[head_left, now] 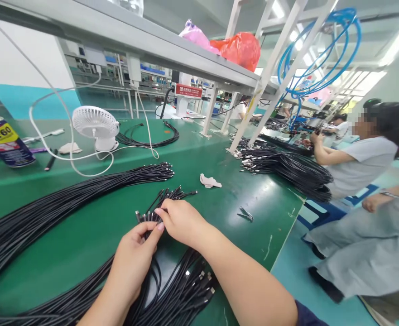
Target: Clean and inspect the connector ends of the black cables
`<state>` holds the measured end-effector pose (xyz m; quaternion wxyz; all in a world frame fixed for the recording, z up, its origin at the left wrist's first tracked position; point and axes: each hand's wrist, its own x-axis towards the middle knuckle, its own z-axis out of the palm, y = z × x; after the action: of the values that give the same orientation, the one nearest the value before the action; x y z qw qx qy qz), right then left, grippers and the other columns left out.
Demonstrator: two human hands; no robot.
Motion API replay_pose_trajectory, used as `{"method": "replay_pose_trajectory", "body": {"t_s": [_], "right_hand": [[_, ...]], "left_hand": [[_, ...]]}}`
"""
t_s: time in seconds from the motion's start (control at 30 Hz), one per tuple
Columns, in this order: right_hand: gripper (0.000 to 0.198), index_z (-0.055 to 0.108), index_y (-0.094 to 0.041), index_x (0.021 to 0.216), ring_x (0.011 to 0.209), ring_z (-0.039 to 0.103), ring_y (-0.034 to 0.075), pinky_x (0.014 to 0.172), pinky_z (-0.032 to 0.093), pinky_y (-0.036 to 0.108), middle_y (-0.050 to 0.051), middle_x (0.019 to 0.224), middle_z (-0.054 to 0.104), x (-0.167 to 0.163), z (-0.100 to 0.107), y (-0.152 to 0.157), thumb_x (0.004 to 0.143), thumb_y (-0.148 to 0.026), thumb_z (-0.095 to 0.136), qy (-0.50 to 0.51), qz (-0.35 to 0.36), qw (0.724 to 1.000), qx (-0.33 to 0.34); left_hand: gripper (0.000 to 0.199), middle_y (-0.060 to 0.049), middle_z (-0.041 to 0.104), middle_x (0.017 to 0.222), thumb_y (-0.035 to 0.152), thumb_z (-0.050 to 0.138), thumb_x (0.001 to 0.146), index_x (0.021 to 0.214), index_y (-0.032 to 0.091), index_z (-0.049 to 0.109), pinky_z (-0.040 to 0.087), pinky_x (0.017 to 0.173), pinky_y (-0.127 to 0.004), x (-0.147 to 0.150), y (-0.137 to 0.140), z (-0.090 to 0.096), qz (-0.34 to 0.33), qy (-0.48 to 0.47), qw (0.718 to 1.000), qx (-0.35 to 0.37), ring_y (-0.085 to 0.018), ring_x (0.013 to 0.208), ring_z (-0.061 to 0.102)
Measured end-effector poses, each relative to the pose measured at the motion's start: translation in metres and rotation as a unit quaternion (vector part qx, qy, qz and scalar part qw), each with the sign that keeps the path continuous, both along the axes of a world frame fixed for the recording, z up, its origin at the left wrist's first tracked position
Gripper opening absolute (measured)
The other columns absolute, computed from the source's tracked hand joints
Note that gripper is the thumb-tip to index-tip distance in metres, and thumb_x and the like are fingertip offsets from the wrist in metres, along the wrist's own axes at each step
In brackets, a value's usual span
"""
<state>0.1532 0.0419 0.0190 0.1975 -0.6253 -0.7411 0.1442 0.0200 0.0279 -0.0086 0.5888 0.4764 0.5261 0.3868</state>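
1. On my feed, the black cables sit at the near middle of the green counter, plugs bunched around the fingertips.
2. The left hand has a narrow grip, thumb and finger pinched on one of these cables. The right hand meets it fingertip to fingertip, its grip just as narrow. I judge that two pinches steady such a thin, springy thing; the fingers hide which part they hold.
3. Beyond the left hand, a long bundle lies with its plugs gathered at one end, probably to line them up. More plugs lie near the right forearm.
4. A small metal tool and a white scrap rest apart from the cables, perhaps to avoid tangling.
5. I see a white fan behind the long bundle, likely there for air.
6. The spray can reads "SL-60", its first character unclear to me. A red sign carries white writing, too small to read.
7. At right, a co-worker sits by another cable heap.
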Motion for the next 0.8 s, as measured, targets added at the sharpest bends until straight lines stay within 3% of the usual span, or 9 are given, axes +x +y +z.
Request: {"method": "replay_pose_trajectory", "body": {"t_s": [0.3, 0.47, 0.63, 0.73, 0.8], "right_hand": [[0.024, 0.060, -0.016, 0.092, 0.079, 0.063, 0.020, 0.064, 0.035, 0.027, 0.009, 0.085, 0.069, 0.000, 0.002, 0.000, 0.096, -0.032, 0.044, -0.004, 0.001, 1.000, 0.003], [0.022, 0.061, -0.016, 0.089, 0.076, 0.062, 0.017, 0.062, 0.036, 0.026, 0.007, 0.083, 0.069, 0.003, 0.019, -0.003, 0.096, -0.029, 0.043, 0.003, -0.020, 1.000, -0.010], [0.019, 0.061, -0.018, 0.082, 0.068, 0.060, 0.017, 0.057, 0.037, 0.026, 0.005, 0.078, 0.067, 0.028, 0.034, 0.004, 0.088, -0.035, 0.057, -0.001, -0.062, 0.996, -0.063], [0.017, 0.063, -0.017, 0.082, 0.070, 0.062, 0.019, 0.058, 0.040, 0.027, 0.007, 0.080, 0.067, 0.053, 0.025, 0.014, 0.077, -0.031, 0.070, -0.008, -0.095, 0.992, -0.087], [0.017, 0.063, -0.014, 0.091, 0.075, 0.062, 0.020, 0.063, 0.044, 0.029, 0.009, 0.085, 0.067, 0.070, 0.011, 0.021, 0.079, -0.026, 0.068, -0.011, -0.116, 0.990, -0.080]], "left_hand": [[0.048, 0.006, 0.043, 0.055, 0.057, 0.073, 0.061, 0.084, 0.015, 0.067, 0.025, 0.050, -0.022, 0.000, 0.003, -0.004, -0.010, -0.001, 1.000, 0.016, -0.011, 0.053, 0.031], [0.052, 0.007, 0.040, 0.054, 0.061, 0.071, 0.061, 0.085, 0.016, 0.065, 0.024, 0.051, -0.023, -0.001, 0.003, -0.006, -0.016, -0.001, 1.000, 0.016, -0.011, 0.053, 0.031], [0.058, 0.008, 0.034, 0.051, 0.068, 0.069, 0.058, 0.086, 0.017, 0.064, 0.022, 0.051, -0.024, -0.004, 0.003, -0.008, -0.017, 0.022, 1.000, -0.004, -0.012, 0.051, 0.029], [0.062, 0.008, 0.033, 0.053, 0.072, 0.065, 0.059, 0.086, 0.017, 0.064, 0.022, 0.052, -0.025, -0.004, 0.003, -0.008, -0.017, 0.042, 0.999, -0.003, -0.013, 0.053, 0.029], [0.062, 0.008, 0.033, 0.054, 0.073, 0.063, 0.061, 0.085, 0.017, 0.064, 0.023, 0.053, -0.025, -0.003, 0.003, -0.010, -0.019, 0.055, 0.998, 0.001, -0.013, 0.054, 0.030]]}}
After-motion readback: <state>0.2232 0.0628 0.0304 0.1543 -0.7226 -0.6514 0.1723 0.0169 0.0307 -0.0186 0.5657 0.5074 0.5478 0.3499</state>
